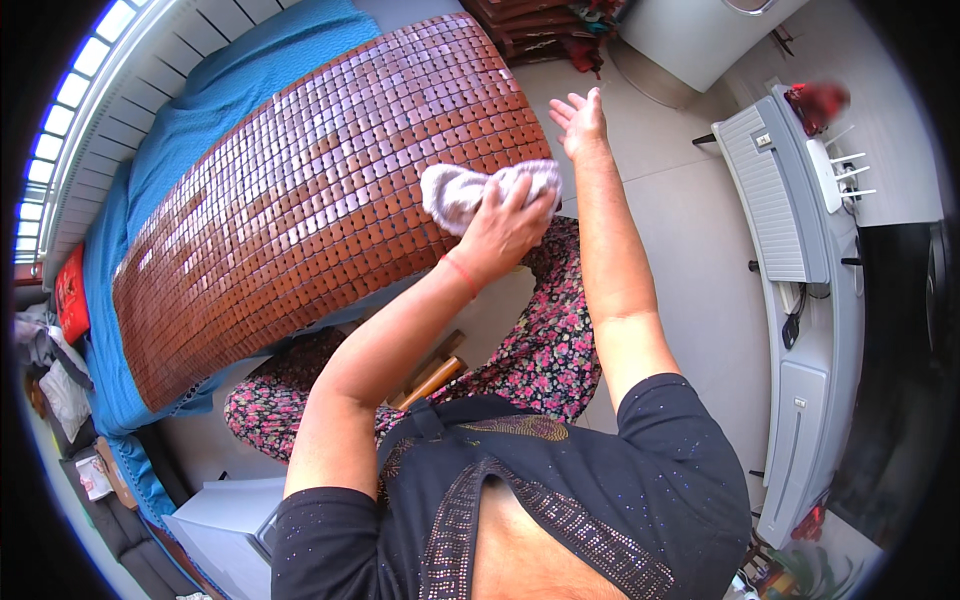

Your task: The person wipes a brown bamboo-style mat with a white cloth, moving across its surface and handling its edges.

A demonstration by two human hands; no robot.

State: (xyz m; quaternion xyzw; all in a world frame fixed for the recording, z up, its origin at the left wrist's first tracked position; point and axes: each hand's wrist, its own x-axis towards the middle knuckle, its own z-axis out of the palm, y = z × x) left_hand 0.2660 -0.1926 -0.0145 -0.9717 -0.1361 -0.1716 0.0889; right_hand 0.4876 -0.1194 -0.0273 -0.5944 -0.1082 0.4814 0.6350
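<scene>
My left hand (497, 232), with a red string round its wrist, grips a bunched pale cloth (455, 195). The cloth lies at the near right part of a brown tile mat (330, 170), which is made of many small glossy blocks. Beyond the mat's right edge, my right hand (583, 122) is held out with its fingers spread and nothing in it. Under the mat a blue bed cover (215, 75) shows along the far and left sides.
A grey-white cabinet (765, 190) runs along the right, bearing a white router (832, 180). At the back stands a white rounded appliance (690, 45), beside stacked dark red items (530, 25). A white railing (150, 85) borders the bed's far left. A grey box (225, 525) sits at lower left.
</scene>
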